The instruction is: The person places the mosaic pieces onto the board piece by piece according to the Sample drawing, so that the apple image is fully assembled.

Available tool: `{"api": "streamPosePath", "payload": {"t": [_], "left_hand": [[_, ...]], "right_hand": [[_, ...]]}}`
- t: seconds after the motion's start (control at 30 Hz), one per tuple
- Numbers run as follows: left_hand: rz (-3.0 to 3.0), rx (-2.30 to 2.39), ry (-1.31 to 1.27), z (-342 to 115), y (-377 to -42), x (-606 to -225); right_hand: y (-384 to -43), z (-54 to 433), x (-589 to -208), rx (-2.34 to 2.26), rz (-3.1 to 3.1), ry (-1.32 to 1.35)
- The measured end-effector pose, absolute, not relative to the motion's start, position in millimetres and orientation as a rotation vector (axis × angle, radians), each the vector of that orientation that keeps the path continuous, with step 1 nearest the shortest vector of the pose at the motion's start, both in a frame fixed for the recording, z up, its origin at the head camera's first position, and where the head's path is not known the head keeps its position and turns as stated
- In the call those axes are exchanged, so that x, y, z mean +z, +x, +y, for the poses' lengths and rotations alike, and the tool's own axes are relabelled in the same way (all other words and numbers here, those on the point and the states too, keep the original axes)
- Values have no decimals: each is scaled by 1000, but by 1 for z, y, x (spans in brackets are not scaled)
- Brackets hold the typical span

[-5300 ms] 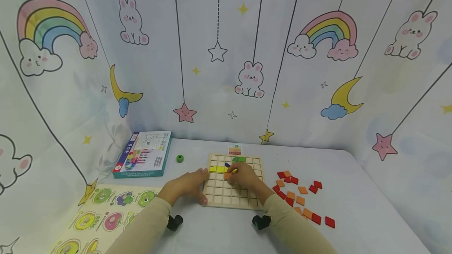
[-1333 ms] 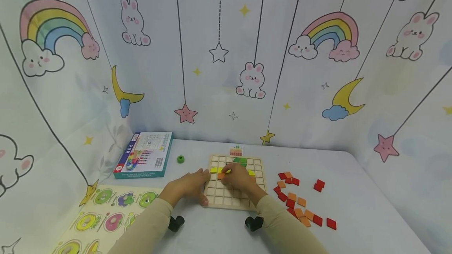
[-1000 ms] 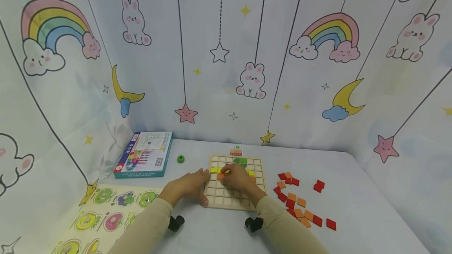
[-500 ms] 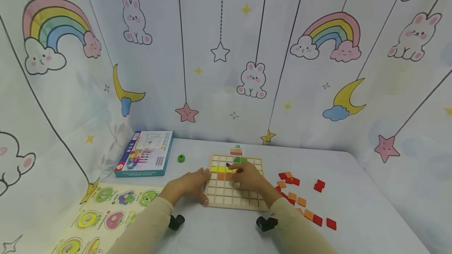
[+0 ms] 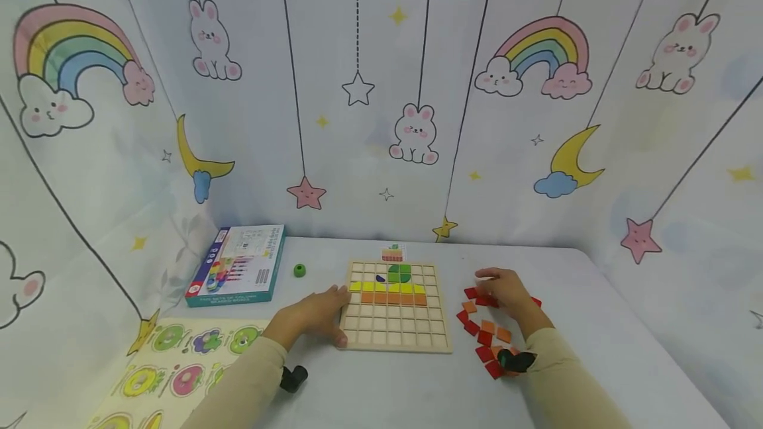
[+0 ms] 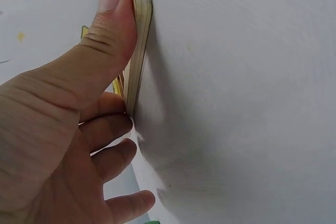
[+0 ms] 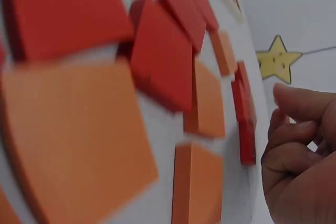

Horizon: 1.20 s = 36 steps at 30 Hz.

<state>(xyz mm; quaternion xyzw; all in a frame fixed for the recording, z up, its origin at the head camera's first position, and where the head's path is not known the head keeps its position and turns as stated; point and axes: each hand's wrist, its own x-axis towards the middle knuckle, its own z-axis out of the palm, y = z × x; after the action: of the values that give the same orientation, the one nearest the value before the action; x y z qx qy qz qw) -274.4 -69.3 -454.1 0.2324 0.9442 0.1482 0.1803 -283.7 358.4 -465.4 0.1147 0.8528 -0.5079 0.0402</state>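
My left hand is at the left side of a wooden grid board. In the left wrist view its thumb presses along the board's edge, with the other fingers spread beside it. Set in the grid are a row of yellow pieces, a row of orange tiles, green pieces and a small blue piece. Off to the right, my right hand hovers over loose red tiles, fingers loosely bent and nothing visible between them.
Loose orange tiles lie among the red ones. Behind the board is a small picture card. A green bead and a boxed set stand left of it; a fruit-picture sheet lies at front left.
The right hand has left the board and moved right to the loose tiles. The orange row, earlier partly covered, shows across the grid. The left hand keeps its place.
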Motion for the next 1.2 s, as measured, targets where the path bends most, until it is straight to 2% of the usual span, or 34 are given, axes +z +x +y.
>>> {"api": "streamPosePath", "payload": {"t": [0.2,0.47,0.6,0.73,0.87,1.03,1.2], "left_hand": [[2670,414,671,-69,-275,-454],[2662,442,669,-68,-275,-453],[2663,434,670,-69,-274,-454],[2669,434,681,-69,-273,-454],[2667,438,676,-69,-272,-453],[2665,447,657,-70,-273,-453],[2652,484,639,-70,-273,-453]], "right_hand": [[-281,371,-469,-1305,2738,375],[-281,371,-470,-1220,2858,379],[-280,376,-474,-1415,2769,474],[-281,381,-474,-1863,2492,602],[-281,378,-468,-2197,2226,589],[-285,361,-463,-2315,2095,464],[-293,326,-461,-2253,2080,453]]}}
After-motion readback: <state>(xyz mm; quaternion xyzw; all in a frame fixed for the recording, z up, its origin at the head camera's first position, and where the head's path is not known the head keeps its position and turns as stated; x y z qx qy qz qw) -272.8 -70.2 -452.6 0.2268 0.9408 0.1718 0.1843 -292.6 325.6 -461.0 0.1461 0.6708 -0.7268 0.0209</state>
